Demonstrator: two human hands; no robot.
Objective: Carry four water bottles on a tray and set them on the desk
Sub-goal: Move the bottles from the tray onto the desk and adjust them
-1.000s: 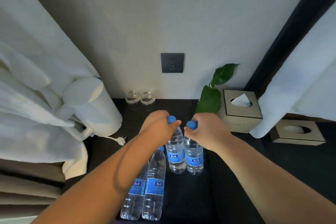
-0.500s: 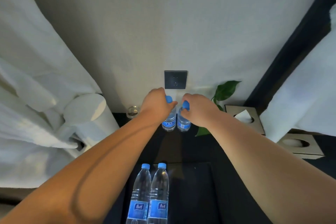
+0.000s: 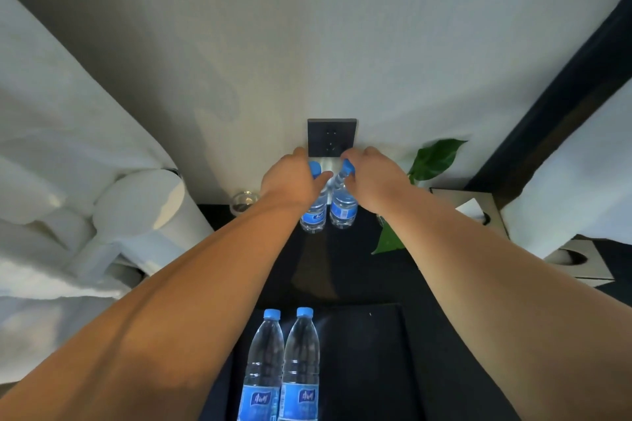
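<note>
Hands at frame centre, both at the back of the dark desk top [image 3: 345, 270] under the black wall socket [image 3: 331, 137]. Left hand [image 3: 290, 181] pinches the blue cap and neck of a clear plastic water bottle with blue label [image 3: 314, 212]; right hand [image 3: 374, 179] pinches the cap of a second identical bottle [image 3: 343, 208]. Both bottles upright, side by side, nearly touching, bases at or just above the desk — contact not clear from this angle. Two more clear blue-capped bottles [image 3: 284, 369] stand together on the black rectangular tray [image 3: 369, 345] at lower centre. So half the set is at the desk, half not yet moved.

Risks, as judgement: grips are high on the caps, so a bottle let go while tilted could tip and knock its neighbour. Small clear glass [image 3: 243, 202] sits just left of the left wrist, green leafy plant [image 3: 434, 161] just right of the right hand; a wide pull-back could clip either. Forearms pass over the tray bottles, so a low retreat could topple them. White kettle [image 3: 150, 212] at left and beige tissue box [image 3: 478, 208] at right look well apart from the action.
</note>
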